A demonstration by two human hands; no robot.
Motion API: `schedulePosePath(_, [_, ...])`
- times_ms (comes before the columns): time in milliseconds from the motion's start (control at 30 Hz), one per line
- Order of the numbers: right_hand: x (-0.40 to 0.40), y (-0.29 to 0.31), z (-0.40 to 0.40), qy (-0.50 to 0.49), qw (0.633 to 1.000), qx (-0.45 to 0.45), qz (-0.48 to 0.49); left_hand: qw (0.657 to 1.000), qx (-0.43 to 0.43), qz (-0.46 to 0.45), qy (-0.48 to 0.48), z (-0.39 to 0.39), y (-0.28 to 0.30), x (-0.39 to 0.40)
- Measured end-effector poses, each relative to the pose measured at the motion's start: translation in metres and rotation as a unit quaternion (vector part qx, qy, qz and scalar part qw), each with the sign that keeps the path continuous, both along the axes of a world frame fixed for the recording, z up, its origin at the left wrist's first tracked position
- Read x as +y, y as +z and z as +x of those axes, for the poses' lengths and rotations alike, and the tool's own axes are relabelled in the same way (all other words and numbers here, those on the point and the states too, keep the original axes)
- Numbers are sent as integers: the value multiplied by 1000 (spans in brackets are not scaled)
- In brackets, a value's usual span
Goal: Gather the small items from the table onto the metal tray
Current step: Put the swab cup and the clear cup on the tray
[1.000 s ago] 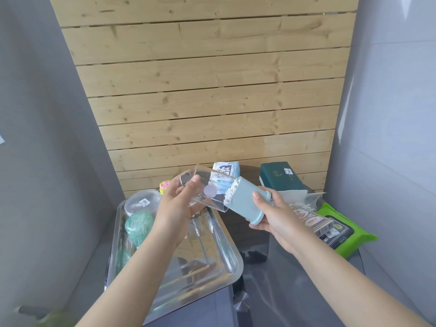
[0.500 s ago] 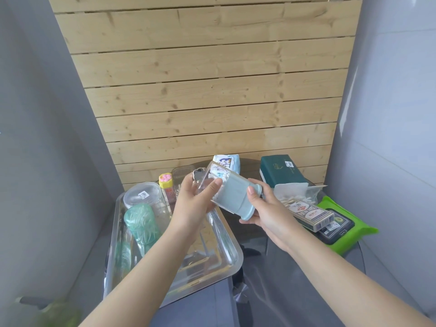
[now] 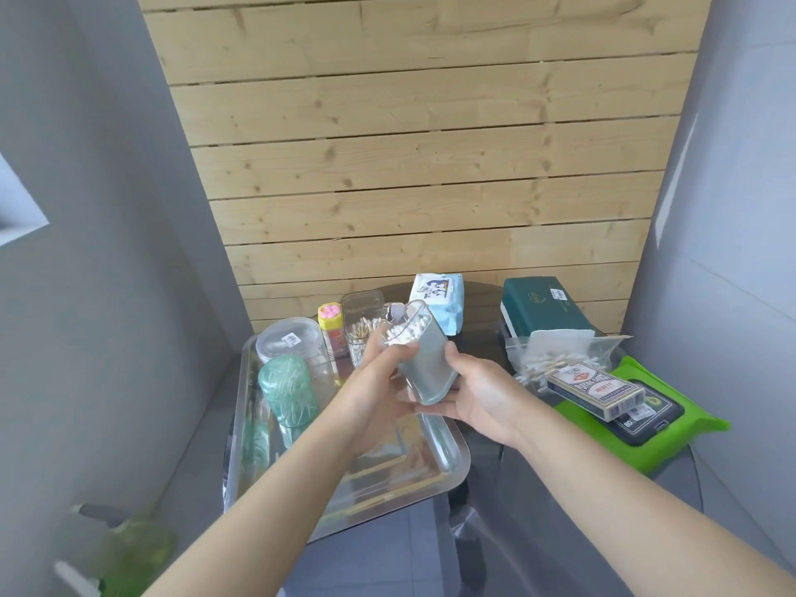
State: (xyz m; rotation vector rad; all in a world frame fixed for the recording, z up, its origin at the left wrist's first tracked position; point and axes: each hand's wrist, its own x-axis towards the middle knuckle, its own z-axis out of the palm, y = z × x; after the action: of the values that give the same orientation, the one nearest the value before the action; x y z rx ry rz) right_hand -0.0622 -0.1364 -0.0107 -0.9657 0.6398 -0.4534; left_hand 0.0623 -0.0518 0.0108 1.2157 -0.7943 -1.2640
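Note:
Both hands hold a pale blue cotton swab box [image 3: 424, 368] with a clear lid, just above the right side of the metal tray [image 3: 452, 465]. My left hand [image 3: 379, 381] grips its upper part at the lid. My right hand [image 3: 478, 392] cups its base from the right. White swab tips show through the clear top. On the tray stand a green ribbed container [image 3: 288, 389], a round clear jar [image 3: 293, 344], a yellow-capped pink bottle [image 3: 332, 325] and a clear box of toothpicks [image 3: 362, 325].
On the dark table right of the tray lie a bag of cotton swabs [image 3: 560, 355], a card box [image 3: 596, 389] on a green wipes pack [image 3: 672, 428], a dark green box [image 3: 542, 305] and a white-blue tissue pack [image 3: 439, 303]. A green spray bottle [image 3: 125, 549] sits lower left.
The clear lid in my left hand went onto the blue box. Both hands then brought the closed box down toward the tray and turned it more upright.

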Motion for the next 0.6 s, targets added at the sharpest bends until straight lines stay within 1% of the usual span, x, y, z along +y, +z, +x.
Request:
schedulePosePath(100, [7,1,15,-17,986,144,-84,1000,5,16,10,15,-2,12])
schedulePosePath(133, [8,0,19,-27,982,163,-97,1000,6,24,18,19,-4,16])
schedulePosePath(200, [8,-5,26,-36,982,152,-107,998,-7,43,46,25,-8,21])
schedulePosePath(267, [8,-8,32,-29,988,119,-99,995,-22,53,83,29,-12,26])
schedulePosePath(400, [16,-14,45,47,997,52,-21,988,-31,76,130,28,-18,32])
schedulePosePath(467, [19,-21,54,71,996,49,2,981,-52,106,154,28,-22,30])
schedulePosePath(533, [18,-27,62,65,996,58,6,975,-69,128,167,27,-22,29])
schedulePosePath(600, [17,-28,69,63,996,55,19,972,-49,137,186,32,-23,24])
